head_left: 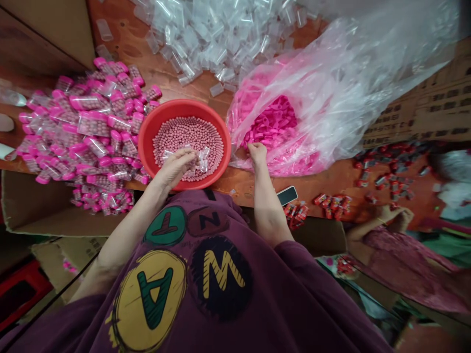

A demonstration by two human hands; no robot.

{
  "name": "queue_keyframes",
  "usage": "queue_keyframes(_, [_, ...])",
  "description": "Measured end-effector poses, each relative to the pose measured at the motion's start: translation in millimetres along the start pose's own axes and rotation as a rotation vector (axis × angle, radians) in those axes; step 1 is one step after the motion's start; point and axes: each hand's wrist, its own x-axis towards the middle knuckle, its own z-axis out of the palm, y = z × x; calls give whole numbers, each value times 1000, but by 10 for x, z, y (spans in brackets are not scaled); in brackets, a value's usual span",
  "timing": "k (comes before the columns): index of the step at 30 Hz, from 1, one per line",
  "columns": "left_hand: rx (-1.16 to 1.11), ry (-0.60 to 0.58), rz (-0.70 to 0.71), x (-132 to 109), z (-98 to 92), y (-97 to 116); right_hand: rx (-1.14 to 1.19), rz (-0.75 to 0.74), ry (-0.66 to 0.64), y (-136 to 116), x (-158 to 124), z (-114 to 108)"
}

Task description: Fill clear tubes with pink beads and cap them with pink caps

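My left hand [179, 165] is over the red bowl [146, 132], its fingers closed around a small clear plastic bottle that they partly hide. More clear bottles [204, 159] lie beside the fingertips, on a bed of pink beads [187, 128]. To the right of the bowl, my right hand [257, 153] is closed at the near edge of a heap of bright pink caps [274, 120]. Whatever its fingers pinch is hidden. The caps lie in an open clear plastic bag [342, 88].
Bead-filled bottles with pink caps [97, 122] are heaped at left, some in a cardboard box [22, 206]. Clear empty bottles [217, 37] cover the back of the table. A phone [287, 195] and small red items [336, 205] lie at right, near another person's hands [399, 215].
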Motion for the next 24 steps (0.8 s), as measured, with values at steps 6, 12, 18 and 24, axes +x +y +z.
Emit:
queue_keyframes(6, [-32, -143, 58, 18, 249, 48, 436, -195, 32, -86, -538, -138])
queue_keyframes(12, [-62, -160, 151, 120, 331, 28, 414, -516, -91, -792, -1097, 39])
queue_keyframes(18, [-62, -108, 190, 87, 251, 59, 194, -821, -35, -1174, -1373, 159])
queue_keyframes(24, [-108, -11, 233, 57, 183, 69, 378, -697, -152, -1259, -1472, 239])
